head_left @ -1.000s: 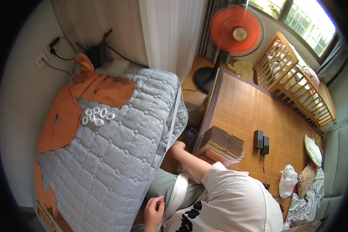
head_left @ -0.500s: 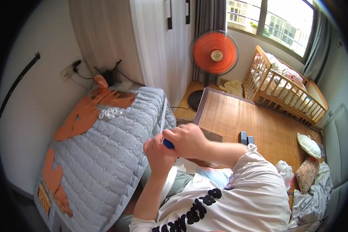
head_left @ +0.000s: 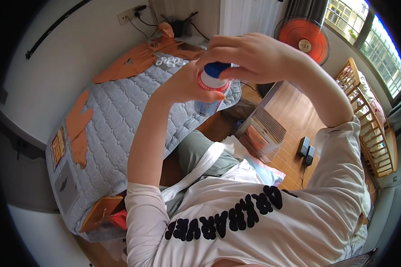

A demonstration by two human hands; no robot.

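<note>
white-and-blue bottle with a red band (head_left: 206, 107), up in both hands before the chest.
left hand (head_left: 185, 84) wrapped around the body, thumb across the front; right hand (head_left: 249, 53) curled closed over the round blue cap (head_left: 215, 70), thumb at its near side. pressure: cannot tell. good practice, i judge: left grip firm without squeezing, bottle upright, right fingers spread evenly around the rim. beyond, the grey quilted mattress (head_left: 120, 120) bears white coiled rings (head_left: 168, 61).

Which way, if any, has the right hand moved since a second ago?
Yes: the right hand moved up in view relative to the orange fan, from well below its head to nearly level with it, now at a blue cap.
</note>
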